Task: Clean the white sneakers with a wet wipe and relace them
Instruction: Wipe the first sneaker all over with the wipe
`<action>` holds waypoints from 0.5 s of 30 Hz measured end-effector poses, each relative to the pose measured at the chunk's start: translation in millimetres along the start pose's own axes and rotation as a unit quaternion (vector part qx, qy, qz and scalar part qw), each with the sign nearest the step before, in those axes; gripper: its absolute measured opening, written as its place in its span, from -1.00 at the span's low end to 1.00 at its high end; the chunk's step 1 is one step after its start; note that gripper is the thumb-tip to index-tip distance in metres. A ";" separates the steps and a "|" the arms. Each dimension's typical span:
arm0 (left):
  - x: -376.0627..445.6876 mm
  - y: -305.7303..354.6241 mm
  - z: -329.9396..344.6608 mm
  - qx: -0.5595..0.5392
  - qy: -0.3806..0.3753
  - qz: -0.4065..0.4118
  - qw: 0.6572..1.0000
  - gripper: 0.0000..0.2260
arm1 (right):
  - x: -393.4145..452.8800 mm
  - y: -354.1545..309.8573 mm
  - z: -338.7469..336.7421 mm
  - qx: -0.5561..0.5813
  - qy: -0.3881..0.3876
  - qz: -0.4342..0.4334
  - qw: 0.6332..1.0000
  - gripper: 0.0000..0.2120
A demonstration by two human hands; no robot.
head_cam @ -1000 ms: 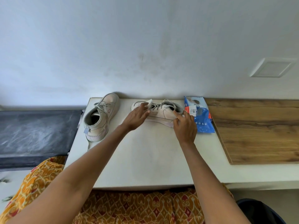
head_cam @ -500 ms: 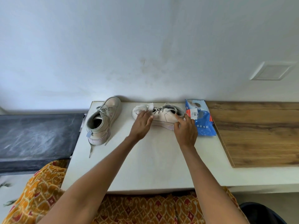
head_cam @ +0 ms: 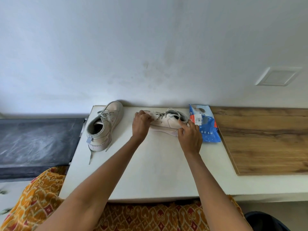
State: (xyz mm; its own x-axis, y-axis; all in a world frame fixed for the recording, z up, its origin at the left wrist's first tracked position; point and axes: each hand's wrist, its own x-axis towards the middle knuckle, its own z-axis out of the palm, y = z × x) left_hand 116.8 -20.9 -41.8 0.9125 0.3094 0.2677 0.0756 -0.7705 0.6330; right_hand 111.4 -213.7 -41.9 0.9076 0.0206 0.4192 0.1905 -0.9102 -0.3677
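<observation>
head-worn view, looking forward and down

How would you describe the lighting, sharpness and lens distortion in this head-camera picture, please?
Head view: soft, even daylight with faint shadows under the sneakers; no glare on the white table; wide-angle stretch makes the forearms balloon toward the bottom edge; the left hand and wipe look slightly soft.
</observation>
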 end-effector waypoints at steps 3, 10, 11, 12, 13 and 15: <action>8.9 -21.4 -10.0 0.085 0.014 0.026 0.996 -0.85 | -0.5 0.8 -0.2 -0.005 0.006 -0.008 1.000 -0.67; -6.4 -20.8 -1.1 0.056 -0.017 0.101 0.993 -0.83 | -0.3 -1.7 0.7 0.001 0.010 0.000 1.000 -0.67; -17.8 -22.2 5.1 0.042 -0.028 0.125 0.991 -0.76 | -0.6 -1.5 1.1 0.001 0.010 0.000 1.000 -0.67; -27.5 -24.3 8.1 0.033 -0.042 0.137 0.989 -0.65 | -0.8 -1.4 0.9 -0.002 0.009 0.000 1.000 -0.67; -35.0 -27.5 8.9 0.037 -0.064 0.143 0.987 -0.54 | -0.6 -1.0 0.9 -0.005 0.006 -0.001 1.000 -0.66; -42.1 -36.4 4.9 0.092 -0.104 0.177 0.974 -0.39 | 0.1 0.2 0.7 -0.006 0.002 -0.006 1.000 -0.66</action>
State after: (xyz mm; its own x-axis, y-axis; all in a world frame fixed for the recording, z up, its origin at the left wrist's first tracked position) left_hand 77.5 -8.7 -79.6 0.9547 -0.0986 0.2807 -0.2050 -0.9017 0.3807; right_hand 111.9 -213.6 -42.4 0.9039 0.0289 0.4269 0.1959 -0.9150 -0.3527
